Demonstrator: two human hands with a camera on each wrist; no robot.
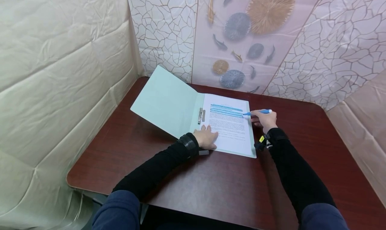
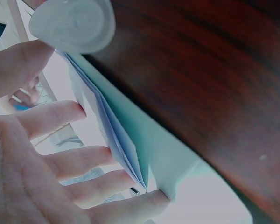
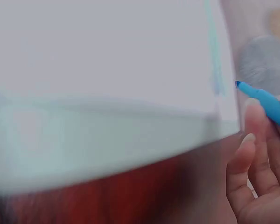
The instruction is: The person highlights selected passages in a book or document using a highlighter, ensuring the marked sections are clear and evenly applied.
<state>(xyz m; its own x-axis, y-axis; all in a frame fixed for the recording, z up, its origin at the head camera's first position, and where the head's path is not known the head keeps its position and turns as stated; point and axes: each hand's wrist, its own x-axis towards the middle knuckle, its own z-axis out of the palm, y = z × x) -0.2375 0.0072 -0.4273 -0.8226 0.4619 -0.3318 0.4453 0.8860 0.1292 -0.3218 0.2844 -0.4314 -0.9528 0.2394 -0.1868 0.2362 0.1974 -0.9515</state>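
Observation:
A light green folder [image 1: 169, 101] lies open, its cover raised at a slant to the left. On its right side, printed sheets of paper [image 1: 229, 136] carry several blue highlighted lines [image 1: 226, 108] in the upper part. My left hand [image 1: 205, 137] rests with spread, straight fingers on the lower left corner of the paper; the left wrist view shows the sheets' edges beside those fingertips. Between thumb and fingers, my right hand [image 1: 265, 119] pinches a blue highlighter [image 3: 266, 103]. Its tip overlaps the right end of the lowest highlighted line in the head view.
A metal clip [image 1: 200, 116] sits along the folder's spine. Under everything is a dark red-brown wooden table [image 1: 120, 156]. Patterned cloth [image 1: 166, 25] hangs behind it, and pale cloth [image 1: 60, 72] covers the left side.

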